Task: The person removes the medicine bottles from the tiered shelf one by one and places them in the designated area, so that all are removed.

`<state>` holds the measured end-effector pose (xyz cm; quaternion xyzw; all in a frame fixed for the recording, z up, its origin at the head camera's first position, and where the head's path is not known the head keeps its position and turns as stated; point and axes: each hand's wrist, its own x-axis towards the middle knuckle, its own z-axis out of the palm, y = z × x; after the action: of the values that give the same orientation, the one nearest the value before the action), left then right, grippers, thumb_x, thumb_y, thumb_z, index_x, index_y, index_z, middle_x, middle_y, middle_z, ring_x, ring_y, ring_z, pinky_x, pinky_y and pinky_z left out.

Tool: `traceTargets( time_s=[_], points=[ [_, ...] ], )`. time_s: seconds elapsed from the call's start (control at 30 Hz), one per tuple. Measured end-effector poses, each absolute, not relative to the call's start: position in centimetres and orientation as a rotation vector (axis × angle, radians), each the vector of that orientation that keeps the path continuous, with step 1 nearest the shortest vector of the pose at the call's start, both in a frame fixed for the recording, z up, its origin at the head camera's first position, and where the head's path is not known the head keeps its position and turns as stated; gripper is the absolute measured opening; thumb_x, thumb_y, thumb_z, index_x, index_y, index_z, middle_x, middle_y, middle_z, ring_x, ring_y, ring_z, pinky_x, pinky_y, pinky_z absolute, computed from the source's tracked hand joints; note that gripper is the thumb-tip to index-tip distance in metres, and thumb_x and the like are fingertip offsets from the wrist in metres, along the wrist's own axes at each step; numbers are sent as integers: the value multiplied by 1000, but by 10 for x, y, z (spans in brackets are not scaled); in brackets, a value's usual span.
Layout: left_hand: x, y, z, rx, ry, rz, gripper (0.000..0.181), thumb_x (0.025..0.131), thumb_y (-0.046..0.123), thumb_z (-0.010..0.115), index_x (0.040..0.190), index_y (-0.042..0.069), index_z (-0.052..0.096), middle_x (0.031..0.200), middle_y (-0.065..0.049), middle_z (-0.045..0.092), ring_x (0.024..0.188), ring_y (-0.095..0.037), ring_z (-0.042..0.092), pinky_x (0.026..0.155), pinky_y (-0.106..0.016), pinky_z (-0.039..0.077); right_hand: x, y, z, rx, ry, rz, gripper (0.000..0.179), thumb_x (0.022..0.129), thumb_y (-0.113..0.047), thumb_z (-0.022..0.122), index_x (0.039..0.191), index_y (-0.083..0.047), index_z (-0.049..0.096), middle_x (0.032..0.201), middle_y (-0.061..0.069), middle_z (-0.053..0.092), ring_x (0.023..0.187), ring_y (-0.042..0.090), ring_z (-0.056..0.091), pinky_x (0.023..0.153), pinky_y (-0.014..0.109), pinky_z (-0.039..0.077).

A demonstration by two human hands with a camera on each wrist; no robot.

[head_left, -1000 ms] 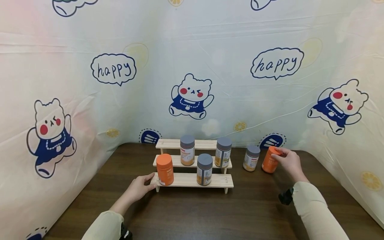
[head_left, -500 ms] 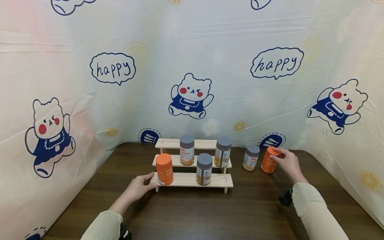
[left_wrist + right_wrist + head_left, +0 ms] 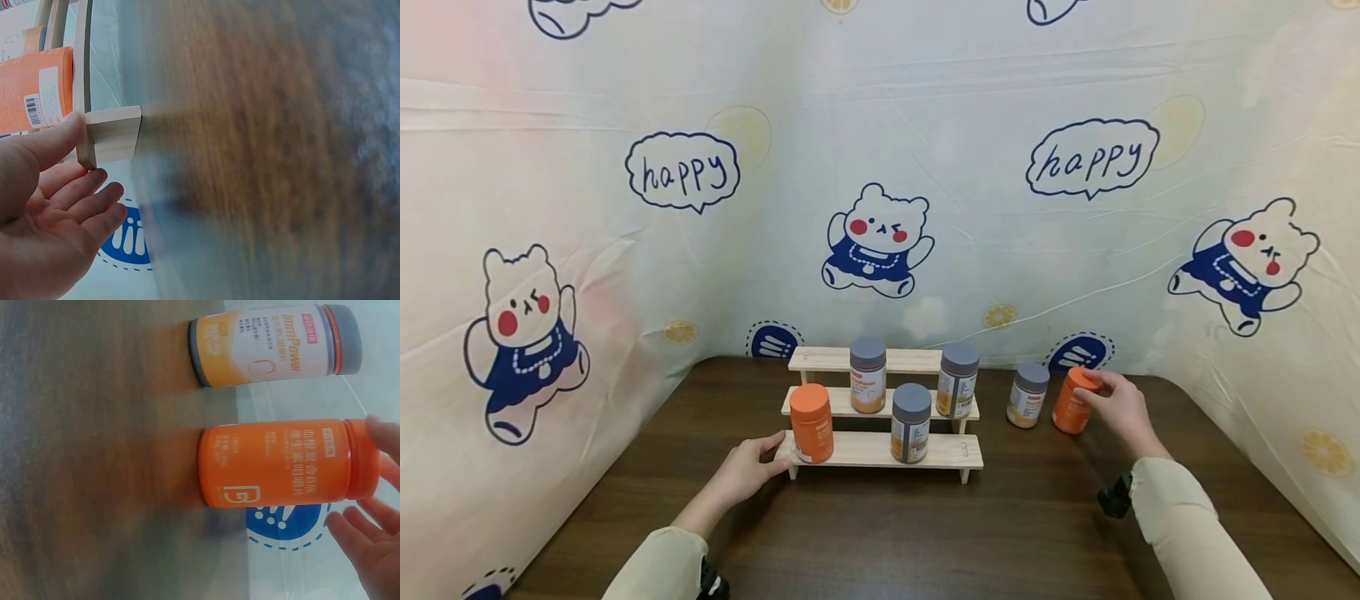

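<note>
A three-tier wooden rack stands on the table, and my left hand pinches the left end of its lowest board. The left wrist view has the thumb on that board and the index finger under its corner. Beside the thumb, an orange bottle stands on the same board. To the right of the rack, my right hand holds another orange bottle by its lid, thumb on one side and fingers on the other. That bottle is upright on the table. A grey-lidded bottle stands just left of it.
More grey-lidded bottles are on the rack: one on the lowest board, one at the middle tier's left and one at its right. A printed cloth hangs behind and at both sides of the brown table.
The orange bottle in my right hand has shifted very slightly left and turned, so pale print now shows on its side. My left hand stays at the rack.
</note>
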<state>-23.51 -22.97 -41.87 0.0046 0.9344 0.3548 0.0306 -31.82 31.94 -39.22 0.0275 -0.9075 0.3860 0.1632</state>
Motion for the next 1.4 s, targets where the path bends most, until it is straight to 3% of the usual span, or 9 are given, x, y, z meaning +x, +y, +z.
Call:
traceTargets(
  time_s=[0.33,0.73,0.97,1.4],
  points=[
    [-237,-231,-420,15,2877,1102,61,87,28,64,137,1,41,133,-26,43,121,-42,39,94,-58,33,-312,309,-365,126,-2525,1093,56,89,-34,60,130,2,49,136,29,36,113,48,44,86,57,41],
    [-234,-231,-418,48,2883,1094,63,86,31,64,136,-1,42,132,-28,43,120,-44,40,92,-59,34,-302,264,-323,398,-2439,1134,51,87,-29,65,127,0,53,132,22,44,113,38,49,84,42,45],
    [-233,-231,-418,63,2890,1095,62,87,30,64,135,-2,43,131,-28,44,120,-44,40,92,-59,34,-293,233,-309,519,-2432,1131,50,87,-26,65,128,-2,52,131,19,45,117,38,45,89,48,42],
    [-233,-231,-418,61,2883,1111,62,87,29,64,136,-2,42,131,-28,44,120,-43,40,93,-58,34,-286,186,-310,680,-2414,1286,51,84,-22,68,129,-4,51,138,15,40,123,31,40,94,45,41]
  ],
)
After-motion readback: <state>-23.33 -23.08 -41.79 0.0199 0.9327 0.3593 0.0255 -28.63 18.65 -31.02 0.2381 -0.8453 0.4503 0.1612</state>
